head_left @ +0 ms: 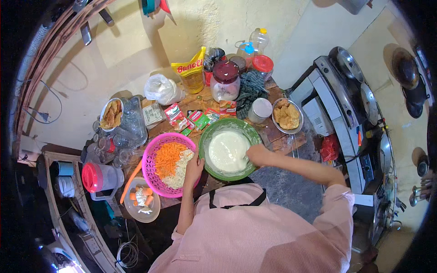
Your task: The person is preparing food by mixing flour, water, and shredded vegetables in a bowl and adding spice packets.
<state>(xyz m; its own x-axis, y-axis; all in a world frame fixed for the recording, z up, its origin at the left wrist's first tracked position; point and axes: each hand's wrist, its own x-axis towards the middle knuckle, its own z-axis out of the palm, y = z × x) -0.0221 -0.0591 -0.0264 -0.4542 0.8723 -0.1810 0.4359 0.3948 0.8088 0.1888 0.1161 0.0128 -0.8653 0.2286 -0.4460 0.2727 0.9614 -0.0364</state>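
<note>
A green bowl (212, 173) of pale, runny batter (228, 150) stands at the table's front edge. My left hand (194, 169) grips the bowl's left rim, between it and a pink plastic basket (149, 186). Over the bowl's right side, my right hand (258, 155) is closed around a stirring utensil. The fist hides most of the utensil, and its lower end is in the batter. Grated carrot (169, 157) and pale shredded vegetable (175, 177) lie side by side in the basket.
Seasoning sachets (198, 119), a Bunoli oil pouch (193, 75) and lidded jars (225, 83) stand behind the bowl. A strainer of fried food (287, 116) is at the right. Carrot pieces lie in a plastic bowl (143, 216), front left, beside a whole carrot (131, 182). Glassware (131, 116) crowds the left.
</note>
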